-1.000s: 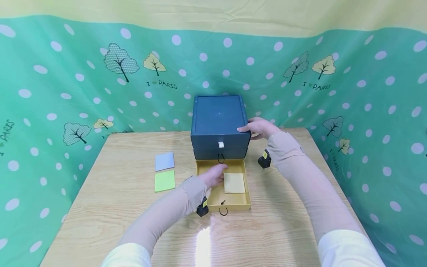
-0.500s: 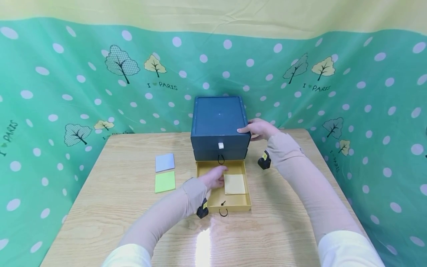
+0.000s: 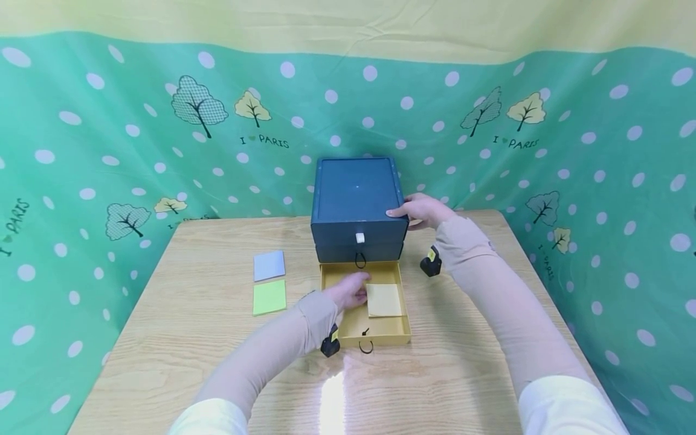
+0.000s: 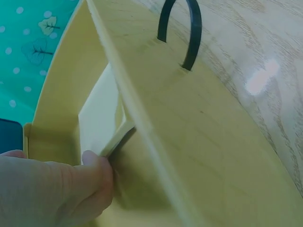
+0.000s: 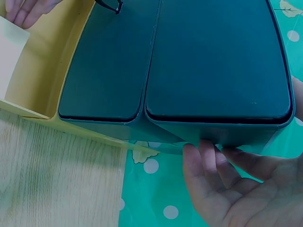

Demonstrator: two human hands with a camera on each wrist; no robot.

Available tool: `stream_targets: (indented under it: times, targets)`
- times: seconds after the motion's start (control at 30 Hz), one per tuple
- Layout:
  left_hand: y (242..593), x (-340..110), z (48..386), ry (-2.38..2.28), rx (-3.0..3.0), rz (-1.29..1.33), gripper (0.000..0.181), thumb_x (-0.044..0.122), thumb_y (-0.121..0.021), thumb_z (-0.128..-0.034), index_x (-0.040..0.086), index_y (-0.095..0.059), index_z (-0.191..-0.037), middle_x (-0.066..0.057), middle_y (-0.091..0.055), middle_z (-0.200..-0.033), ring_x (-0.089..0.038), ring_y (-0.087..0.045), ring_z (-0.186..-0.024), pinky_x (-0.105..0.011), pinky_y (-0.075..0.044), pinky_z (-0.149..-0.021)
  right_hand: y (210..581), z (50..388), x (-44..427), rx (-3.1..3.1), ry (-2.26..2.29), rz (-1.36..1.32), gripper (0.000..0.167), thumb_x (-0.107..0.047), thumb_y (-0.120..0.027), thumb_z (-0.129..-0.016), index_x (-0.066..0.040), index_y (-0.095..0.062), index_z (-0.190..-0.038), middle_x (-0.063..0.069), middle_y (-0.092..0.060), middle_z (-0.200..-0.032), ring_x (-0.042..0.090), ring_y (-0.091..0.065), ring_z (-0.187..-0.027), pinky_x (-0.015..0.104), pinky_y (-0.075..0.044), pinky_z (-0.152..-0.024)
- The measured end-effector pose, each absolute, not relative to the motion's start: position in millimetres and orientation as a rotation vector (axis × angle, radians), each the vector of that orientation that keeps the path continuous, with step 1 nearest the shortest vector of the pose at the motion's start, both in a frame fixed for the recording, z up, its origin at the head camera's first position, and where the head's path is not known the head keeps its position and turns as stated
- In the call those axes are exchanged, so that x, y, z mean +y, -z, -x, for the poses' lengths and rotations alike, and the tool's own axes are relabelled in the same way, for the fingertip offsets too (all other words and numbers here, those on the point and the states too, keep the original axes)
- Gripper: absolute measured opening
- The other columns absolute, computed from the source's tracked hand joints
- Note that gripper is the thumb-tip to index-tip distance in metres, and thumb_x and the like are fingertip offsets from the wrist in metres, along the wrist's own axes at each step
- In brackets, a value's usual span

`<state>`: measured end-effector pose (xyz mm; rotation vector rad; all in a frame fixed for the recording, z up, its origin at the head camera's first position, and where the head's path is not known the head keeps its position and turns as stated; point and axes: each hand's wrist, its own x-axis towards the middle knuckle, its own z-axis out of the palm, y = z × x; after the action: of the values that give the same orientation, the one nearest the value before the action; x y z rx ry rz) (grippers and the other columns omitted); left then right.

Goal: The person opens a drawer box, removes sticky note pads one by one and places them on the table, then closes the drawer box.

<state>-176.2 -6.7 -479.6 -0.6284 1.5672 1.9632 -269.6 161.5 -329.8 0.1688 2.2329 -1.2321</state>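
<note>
My left hand (image 3: 350, 290) reaches into a pulled-out yellow drawer (image 3: 380, 338). Its fingertips touch the edge of a cream sticky-note pad (image 3: 383, 300) lying in the drawer's right half; in the left wrist view the thumb (image 4: 90, 158) is at the pad's corner. Behind the drawer stands a dark blue drawer box (image 3: 356, 190) with two closed fronts. Against its right side rests my right hand (image 3: 426, 209), thumb on the top edge and fingers (image 5: 208, 163) touching the side wall. The left fingertips are partly hidden in the head view.
Left of the drawer lie a blue sticky-note pad (image 3: 269, 266) and a green one (image 3: 269, 297) on the wooden table (image 3: 206, 338). The drawer has a black loop handle (image 3: 366, 347); a white tab (image 3: 360, 238) sits on the upper blue front. A polka-dot curtain (image 3: 261, 175) surrounds the table.
Almost nothing differs. The view shifts slightly, and the drawer with the cream pad appears a little further right. Both hands keep their places.
</note>
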Motion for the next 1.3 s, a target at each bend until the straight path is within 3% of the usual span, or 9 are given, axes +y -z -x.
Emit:
stream_targets:
  times: [0.17,0.27,0.37,0.47,0.6,0.67,0.8,1.07,1.3]
  targets:
    - [576,-11,221,-1.951,1.584,0.548,0.023,0.009,-0.061,-0.0882,0.000,-0.051,-0.107,-0.007,-0.043,-0.084,-0.017,-0.044,-0.077,-0.030,-0.048,-0.076,331,271,163,2.235,1.219,-0.169,0.087,-0.028,-0.062,-0.092,-0.001,-0.004,-0.151,0.017,-0.013,-0.157,0.035,-0.022,-0.141,0.045,-0.038,-0.109]
    - [611,-11,240,-1.889,1.645,0.488,0.016,0.005,-0.059,-0.0880,-0.001,-0.055,-0.102,-0.004,-0.047,-0.077,-0.015,-0.046,-0.068,-0.027,-0.050,-0.070,330,271,163,2.234,1.227,-0.168,0.086,-0.027,-0.062,-0.092,-0.001,-0.005,-0.151,0.017,-0.016,-0.156,0.035,-0.023,-0.141,0.045,-0.038,-0.109]
    - [598,-11,235,-1.804,1.741,0.449,0.011,0.000,-0.058,-0.0863,-0.005,-0.058,-0.096,-0.009,-0.055,-0.079,-0.016,-0.054,-0.067,-0.025,-0.053,-0.068,330,270,163,2.226,1.247,-0.166,0.084,-0.026,-0.061,-0.092,-0.001,-0.007,-0.151,0.017,-0.020,-0.155,0.034,-0.026,-0.140,0.045,-0.038,-0.108]
    - [550,-10,214,-1.723,1.800,0.437,0.006,-0.005,-0.057,-0.0841,-0.006,-0.060,-0.089,-0.011,-0.059,-0.077,-0.016,-0.056,-0.063,-0.023,-0.054,-0.064,330,269,163,2.221,1.256,-0.166,0.083,-0.026,-0.061,-0.092,-0.001,-0.008,-0.150,0.017,-0.022,-0.154,0.034,-0.027,-0.139,0.045,-0.039,-0.108]
    - [489,-4,185,-1.641,1.831,0.433,0.009,-0.005,-0.054,-0.0886,-0.007,-0.061,-0.095,-0.006,-0.057,-0.072,-0.010,-0.051,-0.059,-0.018,-0.052,-0.064,330,269,163,2.221,1.256,-0.170,0.082,-0.026,-0.061,-0.092,-0.001,-0.009,-0.150,0.017,-0.024,-0.154,0.034,-0.028,-0.139,0.045,-0.039,-0.108]
    - [476,-2,179,-1.625,1.818,0.414,0.012,-0.002,-0.052,-0.0916,-0.007,-0.060,-0.098,-0.004,-0.056,-0.070,-0.008,-0.051,-0.058,-0.016,-0.050,-0.063,331,270,163,2.222,1.259,-0.173,0.081,-0.026,-0.062,-0.092,-0.001,-0.010,-0.150,0.017,-0.026,-0.153,0.034,-0.029,-0.138,0.045,-0.039,-0.108]
    - [474,-1,178,-1.610,1.812,0.389,0.019,0.003,-0.050,-0.0943,-0.009,-0.059,-0.105,-0.004,-0.056,-0.071,-0.008,-0.051,-0.059,-0.016,-0.049,-0.061,332,271,163,2.223,1.261,-0.174,0.081,-0.026,-0.061,-0.092,0.000,-0.011,-0.150,0.017,-0.027,-0.152,0.033,-0.030,-0.137,0.045,-0.039,-0.108]
    - [481,1,177,-1.617,1.831,0.362,0.008,0.008,-0.056,-0.0911,0.002,-0.060,-0.088,-0.002,-0.056,-0.070,-0.009,-0.052,-0.061,-0.016,-0.050,-0.060,331,271,163,2.225,1.246,-0.171,0.085,-0.027,-0.061,-0.092,0.000,-0.006,-0.150,0.017,-0.018,-0.156,0.034,-0.025,-0.140,0.045,-0.038,-0.109]
    - [481,3,175,-1.541,1.911,0.328,0.008,0.008,-0.060,-0.0892,-0.001,-0.062,-0.089,-0.002,-0.055,-0.069,-0.009,-0.052,-0.060,-0.023,-0.053,-0.068,332,272,162,2.238,1.249,-0.182,0.082,-0.027,-0.062,-0.092,0.000,-0.012,-0.150,0.017,-0.024,-0.154,0.035,-0.027,-0.139,0.045,-0.039,-0.107]
